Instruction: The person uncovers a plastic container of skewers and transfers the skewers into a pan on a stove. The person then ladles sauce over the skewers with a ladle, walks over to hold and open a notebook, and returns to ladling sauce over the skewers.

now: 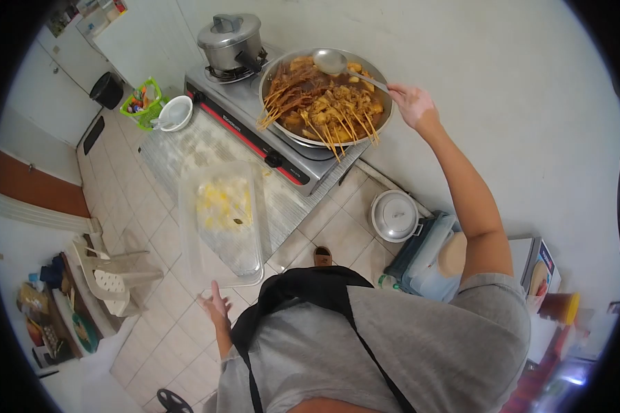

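My right hand [415,106] is closed round the handle of a metal ladle [331,61], whose bowl lies at the far side of a wide pan [390,113]. In the pan, several skewers [337,103] of meat lie in brown sauce, their sticks leaning over the near rim. My left hand [215,303] has its fingers spread, just below the near edge of a clear plastic container [256,255]. I cannot tell whether it touches that edge. Some yellow residue and a small dark piece are in the container.
The pan stands on a two-burner gas stove [255,141], beside a lidded pot [229,41]. A white bowl [178,113] and a green basket [142,103] are left of the stove. Another lidded pot [395,215] sits low on the right. A plastic chair [110,275] stands at left.
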Demonstrator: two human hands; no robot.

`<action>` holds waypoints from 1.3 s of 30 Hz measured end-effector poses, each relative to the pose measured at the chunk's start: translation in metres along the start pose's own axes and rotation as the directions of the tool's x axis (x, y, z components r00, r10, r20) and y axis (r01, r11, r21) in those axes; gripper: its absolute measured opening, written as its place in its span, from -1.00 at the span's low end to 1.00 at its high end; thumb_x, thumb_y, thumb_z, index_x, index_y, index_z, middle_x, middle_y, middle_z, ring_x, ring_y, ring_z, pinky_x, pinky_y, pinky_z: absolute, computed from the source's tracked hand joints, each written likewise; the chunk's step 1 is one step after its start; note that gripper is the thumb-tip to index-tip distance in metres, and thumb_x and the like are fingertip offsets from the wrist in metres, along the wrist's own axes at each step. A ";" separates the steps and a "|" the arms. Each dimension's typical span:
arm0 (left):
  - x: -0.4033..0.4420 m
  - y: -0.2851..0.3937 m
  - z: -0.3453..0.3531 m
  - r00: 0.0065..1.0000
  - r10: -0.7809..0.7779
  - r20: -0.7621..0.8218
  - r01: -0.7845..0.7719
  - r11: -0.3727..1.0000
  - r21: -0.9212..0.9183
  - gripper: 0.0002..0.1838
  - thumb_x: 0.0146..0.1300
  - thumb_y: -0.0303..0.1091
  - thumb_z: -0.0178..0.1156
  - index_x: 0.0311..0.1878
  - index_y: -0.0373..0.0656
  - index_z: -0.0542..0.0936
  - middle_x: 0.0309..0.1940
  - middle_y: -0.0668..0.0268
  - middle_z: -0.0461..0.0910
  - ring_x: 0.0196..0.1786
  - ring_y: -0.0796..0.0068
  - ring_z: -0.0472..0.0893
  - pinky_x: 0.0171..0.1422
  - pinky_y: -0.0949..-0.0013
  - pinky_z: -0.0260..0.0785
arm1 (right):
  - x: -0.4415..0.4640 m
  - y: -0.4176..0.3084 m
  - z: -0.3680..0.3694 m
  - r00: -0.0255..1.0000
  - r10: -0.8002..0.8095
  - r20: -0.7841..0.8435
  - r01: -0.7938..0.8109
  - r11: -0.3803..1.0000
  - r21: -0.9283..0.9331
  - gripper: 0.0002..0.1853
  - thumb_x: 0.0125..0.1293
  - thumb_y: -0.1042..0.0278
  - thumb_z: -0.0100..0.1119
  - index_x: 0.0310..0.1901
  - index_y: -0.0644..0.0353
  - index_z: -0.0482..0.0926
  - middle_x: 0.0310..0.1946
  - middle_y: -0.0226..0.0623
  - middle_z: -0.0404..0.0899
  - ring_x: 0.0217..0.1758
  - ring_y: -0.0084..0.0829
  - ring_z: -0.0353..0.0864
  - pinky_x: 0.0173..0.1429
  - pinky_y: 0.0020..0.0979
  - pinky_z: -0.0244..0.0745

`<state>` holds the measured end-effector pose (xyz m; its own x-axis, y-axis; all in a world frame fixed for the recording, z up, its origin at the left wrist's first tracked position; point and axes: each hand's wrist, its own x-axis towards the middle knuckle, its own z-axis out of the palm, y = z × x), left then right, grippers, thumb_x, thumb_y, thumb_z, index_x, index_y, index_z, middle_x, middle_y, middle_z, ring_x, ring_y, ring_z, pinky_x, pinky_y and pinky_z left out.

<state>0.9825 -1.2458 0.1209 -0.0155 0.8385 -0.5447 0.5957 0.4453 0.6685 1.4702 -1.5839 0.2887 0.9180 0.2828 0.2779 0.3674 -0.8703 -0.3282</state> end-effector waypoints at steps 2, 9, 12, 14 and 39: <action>0.035 -0.001 0.005 0.947 0.317 -0.052 -0.314 0.947 0.066 -0.31 0.27 -0.15 0.25 0.36 -0.25 0.24 -0.02 0.03 0.49 -0.18 0.24 0.59 -0.17 0.33 0.51 | -0.001 0.021 0.004 0.998 0.017 0.054 -0.018 1.000 0.011 -0.67 0.38 0.04 -0.01 0.01 -0.08 0.65 -0.13 -0.19 0.67 -0.01 -0.14 0.61 0.12 -0.23 0.49; -0.030 0.205 0.137 0.249 0.937 0.244 -0.967 0.256 0.003 -0.72 0.29 -0.22 0.19 -0.04 -0.17 0.63 -0.20 0.18 0.60 -0.29 0.29 0.61 -0.12 0.31 0.43 | -0.002 0.060 0.036 0.979 0.086 0.183 -0.086 0.996 -0.007 -0.65 0.38 0.03 -0.03 -0.01 -0.01 0.65 -0.07 -0.11 0.63 0.03 -0.09 0.59 0.17 -0.22 0.47; -0.049 0.271 0.197 0.077 0.958 0.274 -0.996 0.086 -0.018 -0.71 0.30 -0.19 0.17 -0.06 -0.18 0.64 -0.23 0.11 0.58 -0.31 0.20 0.60 -0.13 0.24 0.43 | 0.001 0.066 0.042 0.971 0.075 0.225 -0.072 0.997 -0.024 -0.65 0.39 0.04 -0.04 0.00 0.01 0.64 -0.06 -0.11 0.63 0.03 -0.09 0.59 0.17 -0.22 0.46; -0.050 0.297 0.229 0.033 0.960 0.279 -0.999 0.038 -0.012 -0.70 0.30 -0.17 0.17 -0.06 -0.18 0.64 -0.24 0.09 0.58 -0.30 0.15 0.61 -0.12 0.20 0.43 | 0.000 0.059 0.038 0.966 0.071 0.247 -0.065 0.997 -0.032 -0.65 0.39 0.05 -0.04 0.01 0.01 0.63 -0.05 -0.11 0.63 0.04 -0.08 0.59 0.17 -0.22 0.46; -0.058 0.317 0.266 0.019 0.909 0.417 -0.992 -0.035 0.122 -0.80 0.16 -0.27 0.25 -0.32 -0.22 0.70 -0.40 -0.02 0.64 -0.29 -0.02 0.64 -0.14 0.10 0.48 | -0.011 -0.002 -0.016 0.950 -0.043 0.308 -0.025 0.976 0.216 -0.67 0.35 0.09 0.05 0.02 -0.01 0.65 -0.12 -0.10 0.66 -0.04 -0.13 0.64 0.10 -0.28 0.50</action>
<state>1.3860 -1.2371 0.2299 0.8758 0.2899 0.3859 0.0925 -0.8855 0.4553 1.4568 -1.5920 0.3011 0.9024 0.4309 0.0000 0.3675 -0.7696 -0.5222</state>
